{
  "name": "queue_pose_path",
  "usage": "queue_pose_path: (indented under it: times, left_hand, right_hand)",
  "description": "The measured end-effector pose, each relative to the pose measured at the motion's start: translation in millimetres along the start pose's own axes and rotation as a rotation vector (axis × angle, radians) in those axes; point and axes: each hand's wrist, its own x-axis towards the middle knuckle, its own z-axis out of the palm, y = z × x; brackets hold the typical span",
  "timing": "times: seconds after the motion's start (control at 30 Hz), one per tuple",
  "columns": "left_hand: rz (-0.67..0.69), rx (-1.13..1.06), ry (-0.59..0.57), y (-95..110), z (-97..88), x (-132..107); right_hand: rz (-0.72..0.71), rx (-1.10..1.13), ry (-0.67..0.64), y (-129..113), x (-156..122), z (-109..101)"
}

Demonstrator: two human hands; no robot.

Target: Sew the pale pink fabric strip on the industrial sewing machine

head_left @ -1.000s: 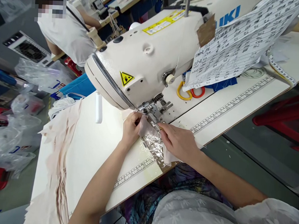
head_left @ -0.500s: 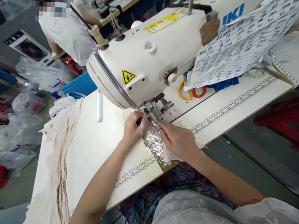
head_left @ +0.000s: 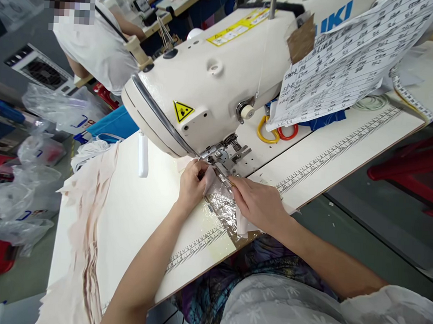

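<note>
Left of the sewing machine (head_left: 209,82), layered pale-pink fabric (head_left: 84,227) lies on the worktop (head_left: 137,216); stitching status cannot be determined. At the machine's needle end (head_left: 222,156), left hand (head_left: 192,186) pinches a pale-pink cloth piece (head_left: 209,177), judged in progress, not yet clear of the machine. Right hand (head_left: 259,202), alongside the needle end: fingers drawn together, hold indeterminate.

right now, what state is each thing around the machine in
Left hand, closed on pale cloth
Right hand, curled; its grip is unclear
Sewing machine, running or stopped unclear
Paper, handwritten, slanting
Cord, coiled
Scissors, partly hidden
Cloth stack, layered, wrinkled
Tape measure, uncoiled where visible
</note>
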Motion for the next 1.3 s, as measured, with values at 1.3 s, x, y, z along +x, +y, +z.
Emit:
queue_pose_path:
  times: [1.3]
  left_hand:
    - [0.265,0.592,-0.263,38.9,3.9,-42.3]
  right_hand:
    - [-0.002,0.621,-0.221,23.0,-129.8,-72.0]
